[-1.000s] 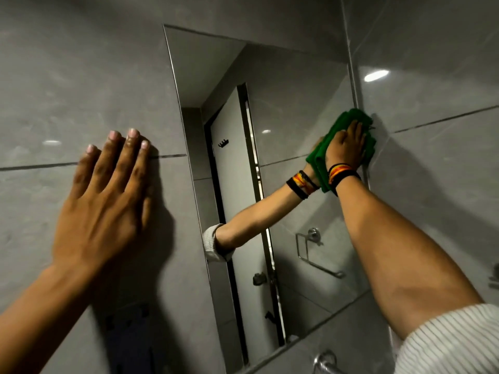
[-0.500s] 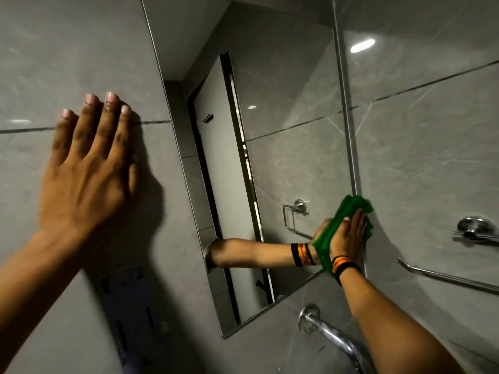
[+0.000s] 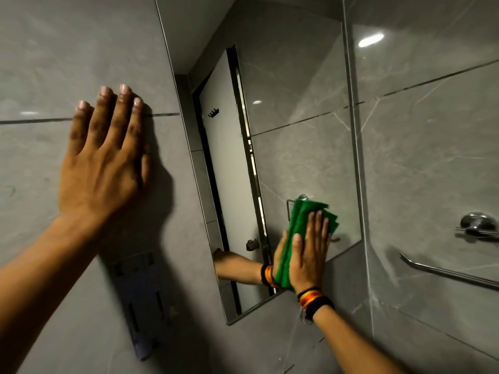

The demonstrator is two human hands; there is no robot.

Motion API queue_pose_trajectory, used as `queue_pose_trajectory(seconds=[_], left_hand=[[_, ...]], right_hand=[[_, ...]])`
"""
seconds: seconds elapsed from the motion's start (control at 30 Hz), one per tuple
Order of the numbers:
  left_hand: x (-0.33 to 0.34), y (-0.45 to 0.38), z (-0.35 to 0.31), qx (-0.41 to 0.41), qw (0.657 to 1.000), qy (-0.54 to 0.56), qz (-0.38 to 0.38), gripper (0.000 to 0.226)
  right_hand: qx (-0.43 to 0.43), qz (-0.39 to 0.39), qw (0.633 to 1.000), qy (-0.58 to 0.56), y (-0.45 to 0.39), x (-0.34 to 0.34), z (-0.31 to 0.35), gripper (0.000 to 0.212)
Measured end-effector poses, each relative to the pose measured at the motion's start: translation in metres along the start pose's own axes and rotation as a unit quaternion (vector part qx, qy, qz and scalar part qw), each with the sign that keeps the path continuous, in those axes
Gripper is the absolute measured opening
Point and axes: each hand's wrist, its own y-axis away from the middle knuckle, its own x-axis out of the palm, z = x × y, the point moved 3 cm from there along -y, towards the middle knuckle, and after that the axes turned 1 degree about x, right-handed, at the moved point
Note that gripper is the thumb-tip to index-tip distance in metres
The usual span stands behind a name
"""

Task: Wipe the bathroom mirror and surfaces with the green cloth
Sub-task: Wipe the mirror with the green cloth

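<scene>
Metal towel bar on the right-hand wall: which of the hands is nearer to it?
Right. The right hand presses the green cloth on the mirror, left of the towel bar; the left hand lies flat on tile beyond the mirror.

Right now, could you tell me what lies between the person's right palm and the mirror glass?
In the head view, only the folded green cloth lies between the right hand and the mirror, pressed flat near its lower edge.

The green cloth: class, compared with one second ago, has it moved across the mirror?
Yes. The green cloth under the right hand has gone down the mirror, from its upper right edge to its bottom edge, and slightly leftward.
</scene>
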Motion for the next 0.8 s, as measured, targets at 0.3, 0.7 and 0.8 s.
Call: queue_pose_trajectory(seconds=[0.3, 0.7, 0.8], left_hand=[[0.000, 0.000, -0.003, 0.004, 1.000, -0.016, -0.016, 0.073], [-0.037, 0.032, -0.012, -0.047, 0.997, 0.024, 0.057, 0.069], [-0.057, 0.074, -0.005, -0.055, 0.997, -0.006, 0.062, 0.067]], right_hand=[[-0.214, 0.103, 0.971, 0.034, 0.127, 0.034, 0.098, 0.062], [-0.191, 0.139, 0.955, -0.181, 0.145, -0.012, 0.185, 0.062], [-0.221, 0.112, 0.948, -0.199, 0.131, -0.021, 0.233, 0.063]])
